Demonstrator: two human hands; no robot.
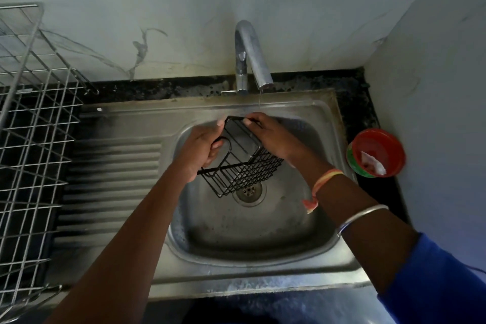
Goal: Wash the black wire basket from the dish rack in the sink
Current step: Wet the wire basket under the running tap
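The black wire basket (249,168) hangs over the bowl of the steel sink (236,268), held up between the person's two hands and tipped. Its open top faces up and away, and its lowest mesh corner is above the drain (248,191). I cannot tell whether that corner touches the sink floor.

The left grip (202,150) sits at the basket's left side, fingers curled round the looped wire hook that sticks out there, with the thumb up near the top rim. The right grip (271,137) comes in from the other side and pinches the far top rim wire between thumb and fingertips. Its palm lies over the basket's right wall. So the basket lies between the two, a little below both.

A thin stream of water (260,98) runs from the curved tap (249,55) and falls just behind the right grip; whether it reaches the wire I cannot tell.

A silver wire dish rack (34,118) stands to the left, beside the ribbed drainboard. On the dark desk (355,102) to the right of the sink stands a red bowl (394,144) with a white scrap (373,163) in it. The right wrist wears an orange thread band (326,179) and a silver bangle (360,216), above a blue sleeve (434,284).
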